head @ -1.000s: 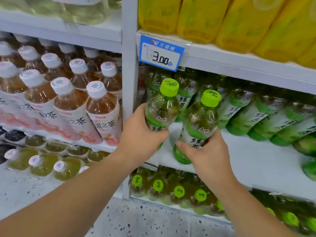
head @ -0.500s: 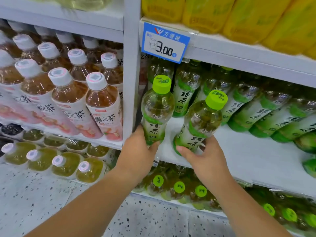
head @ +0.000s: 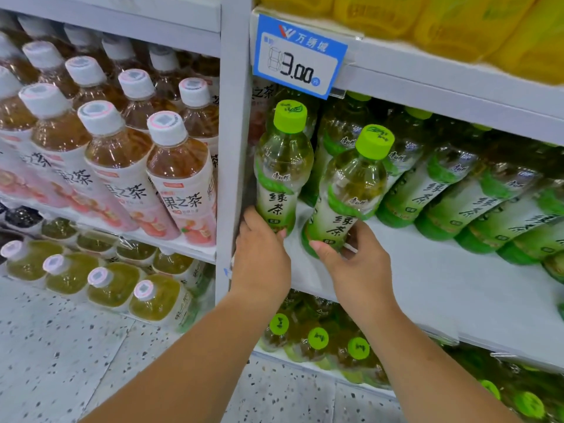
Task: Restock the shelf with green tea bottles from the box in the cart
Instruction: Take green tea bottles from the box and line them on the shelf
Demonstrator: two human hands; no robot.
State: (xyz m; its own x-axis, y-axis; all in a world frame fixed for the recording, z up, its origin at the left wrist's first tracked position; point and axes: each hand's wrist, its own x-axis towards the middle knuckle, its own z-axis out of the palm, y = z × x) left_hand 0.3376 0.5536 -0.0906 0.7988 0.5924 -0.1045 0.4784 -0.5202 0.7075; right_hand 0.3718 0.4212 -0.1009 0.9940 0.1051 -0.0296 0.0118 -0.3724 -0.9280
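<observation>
Two green tea bottles with lime caps stand at the left end of the white shelf (head: 427, 282). My left hand (head: 262, 257) grips the base of the left bottle (head: 282, 172), which sits upright against the grey upright post (head: 233, 148). My right hand (head: 355, 264) holds the lower part of the right bottle (head: 351, 190), which tilts to the right. Behind and to the right, a row of the same green tea bottles (head: 476, 193) fills the back of the shelf. The box and cart are out of view.
A blue price tag (head: 300, 56) reading 3.00 hangs from the shelf above, which carries yellow bottles (head: 457, 22). Pink-labelled tea bottles (head: 122, 166) fill the left bay. More green tea bottles (head: 317, 340) stand on the shelf below, over a speckled floor (head: 76, 361).
Both bottles have moved deeper onto the shelf and lower. My hands have slid down from the bottles' middles to their bases. The left bottle now stands against the post.
</observation>
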